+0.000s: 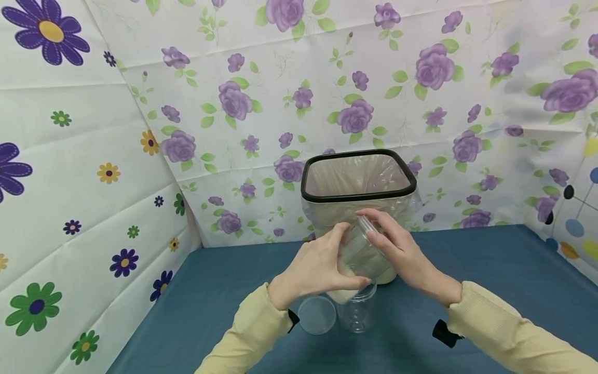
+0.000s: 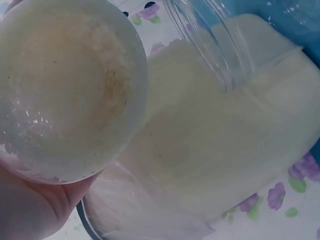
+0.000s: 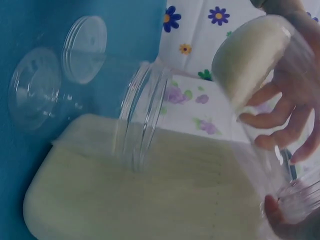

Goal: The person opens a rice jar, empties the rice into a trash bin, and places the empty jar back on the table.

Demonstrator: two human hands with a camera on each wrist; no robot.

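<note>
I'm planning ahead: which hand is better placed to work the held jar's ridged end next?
Likely the right hand: its fingers are at that end of the tilted jar, while the left hand grips the jar's body nearer its base.

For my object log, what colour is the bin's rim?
Black; the rim shows best in the head view.

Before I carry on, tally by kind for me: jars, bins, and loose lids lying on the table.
Jars: 2 (the held jar, tilted in both hands, and the standing jar on the table)
Bins: 1 (the lined bin)
Loose lids: 1 (the clear lid beside the standing jar)
Total: 4
</note>
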